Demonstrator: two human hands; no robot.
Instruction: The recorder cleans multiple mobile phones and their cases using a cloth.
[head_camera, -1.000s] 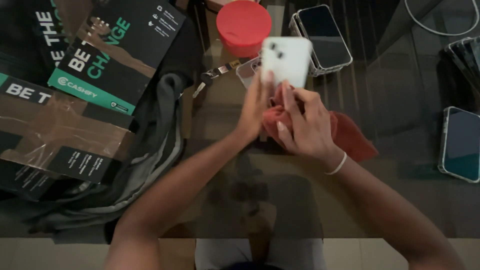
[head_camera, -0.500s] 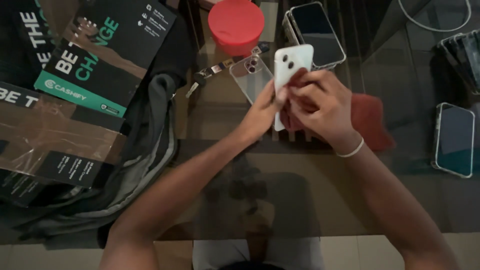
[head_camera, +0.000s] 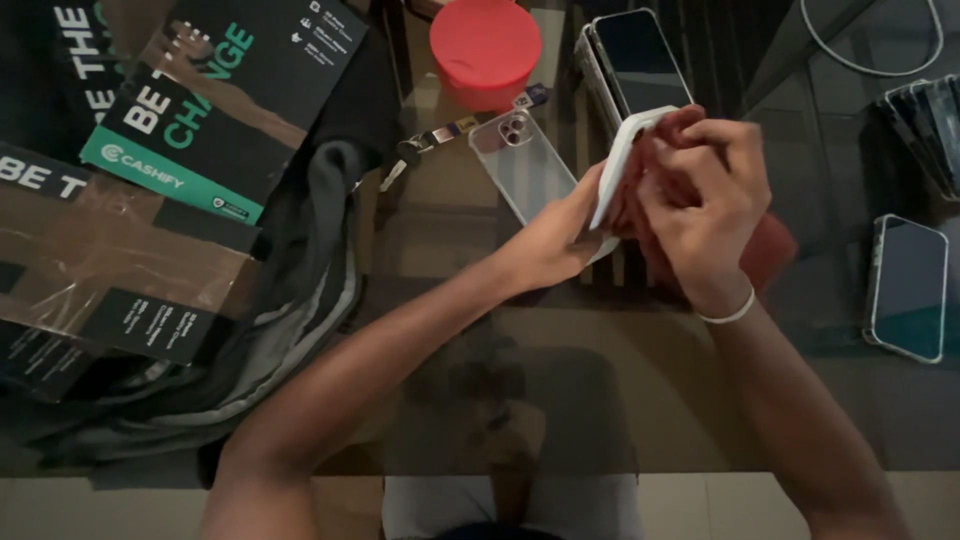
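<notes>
My left hand (head_camera: 560, 235) grips a white phone (head_camera: 622, 160) by its lower end, and the phone is turned edge-on to the camera. My right hand (head_camera: 705, 200) presses a red cloth (head_camera: 770, 240) against the phone's right face, with the cloth bunched under its fingers. Both hands are over the middle of a glass table (head_camera: 600, 400). A clear phone case (head_camera: 522, 165) lies flat just left of the phone.
A red round lid (head_camera: 485, 48) sits at the back. Dark phones lie stacked behind the hands (head_camera: 640, 55), and another phone (head_camera: 908, 288) lies at the right. Keys (head_camera: 425, 150), a grey garment (head_camera: 300, 300) and black printed packets (head_camera: 215, 100) fill the left side.
The white phone showed its back with the camera lenses earlier; it has been turned edge-on. The right hand with the red cloth has moved onto its face.
</notes>
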